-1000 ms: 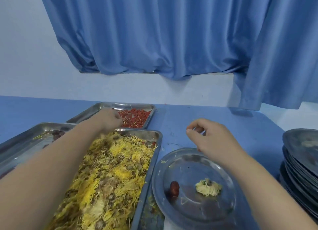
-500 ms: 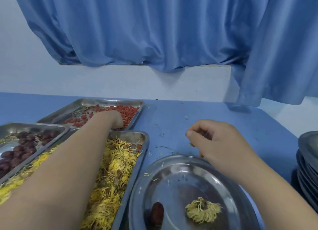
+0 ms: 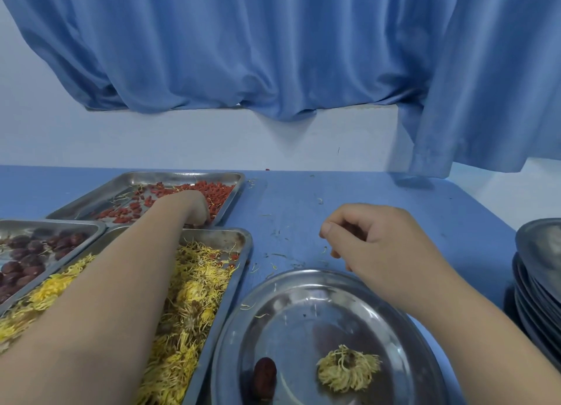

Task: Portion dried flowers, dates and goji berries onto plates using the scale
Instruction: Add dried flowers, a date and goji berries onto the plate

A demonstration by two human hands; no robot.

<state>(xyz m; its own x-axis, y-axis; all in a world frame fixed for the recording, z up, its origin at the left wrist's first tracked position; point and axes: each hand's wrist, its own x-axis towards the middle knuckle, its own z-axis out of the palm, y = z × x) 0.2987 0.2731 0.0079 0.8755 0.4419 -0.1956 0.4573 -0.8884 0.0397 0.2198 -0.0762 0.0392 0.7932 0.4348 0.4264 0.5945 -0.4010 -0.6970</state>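
Left hand point(image 3: 194, 206) deeper among goji berries point(image 3: 212, 189), perhaps mid-pinch.

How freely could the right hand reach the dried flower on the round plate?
Likely yes: the right hand hovers by the plate, with only bare metal between it and the dried flower.

Bare blue table point(image 3: 303, 198) behind plate point(image 3: 303, 275), trays point(image 3: 244, 247) crowding left, plate stack point(image 3: 537, 268) blocking right

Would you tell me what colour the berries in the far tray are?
The berries are red, clearest in the head view.
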